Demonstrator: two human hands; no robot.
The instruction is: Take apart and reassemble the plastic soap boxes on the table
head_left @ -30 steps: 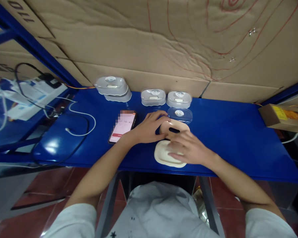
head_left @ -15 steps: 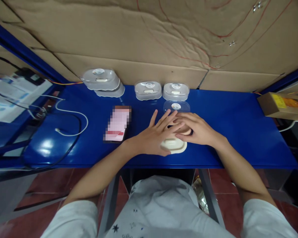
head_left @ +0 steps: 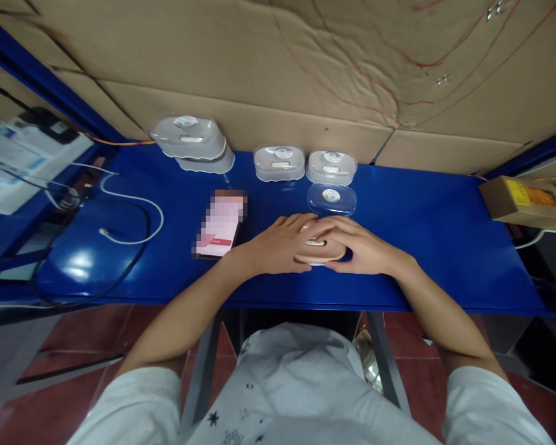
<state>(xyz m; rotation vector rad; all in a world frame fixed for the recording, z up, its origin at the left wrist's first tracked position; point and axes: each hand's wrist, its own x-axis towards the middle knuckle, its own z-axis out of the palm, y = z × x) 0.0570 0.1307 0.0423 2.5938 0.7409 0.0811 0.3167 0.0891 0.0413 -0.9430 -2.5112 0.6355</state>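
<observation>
Between my hands is a small oval box with a tan top and a pale bar at its middle. A thin strip of its cream base shows along the near side. My left hand curves round the box's left side, thumb at the near edge. From the right, my right hand grips it with fingers over the far edge and thumb in front. The fingers hide the box's far side. Just behind them lies a clear oval plastic cover with a round label.
Two clear-covered oval boxes, a left one and a right one, stand at the back. A stack of similar boxes is further left. A phone, a white cable and a cardboard carton are on the blue table.
The tan piece, earlier tilted in my right hand, now sits over the cream piece. My left hand has gone from spread fingers to gripping the box's left side.
</observation>
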